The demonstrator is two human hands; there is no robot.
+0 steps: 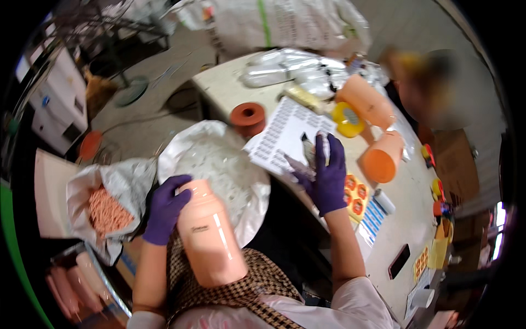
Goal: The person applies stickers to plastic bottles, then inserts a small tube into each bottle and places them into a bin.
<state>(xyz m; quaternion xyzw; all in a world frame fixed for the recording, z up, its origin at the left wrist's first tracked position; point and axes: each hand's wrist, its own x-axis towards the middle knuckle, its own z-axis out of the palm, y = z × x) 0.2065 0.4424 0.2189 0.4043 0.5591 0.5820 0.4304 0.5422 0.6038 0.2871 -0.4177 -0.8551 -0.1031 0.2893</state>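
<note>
My left hand (167, 210), in a purple glove, is closed round the neck of a peach-coloured bottle (213, 244). The bottle leans over my lap, its narrower neck up and a small dark marking on its side. Over the table's near edge is my right hand (326, 178), gloved in purple too, its fingers curled about a crumpled greyish thing with a dark tip, whose kind I cannot make out. Beneath that hand lies a white printed sheet (282, 126). Just right of it are orange-and-yellow stickers (357, 197) and a blue-striped sheet (374, 218).
Two more peach bottles (366, 101) lie on the table beside a yellow tape roll (349, 119). A reddish-brown roll (248, 119) sits near the left edge. White sacks (181, 143) stand at my left, one with peach-coloured pellets (108, 213). A phone (399, 261) lies at right; a blurred person (422, 82) is across.
</note>
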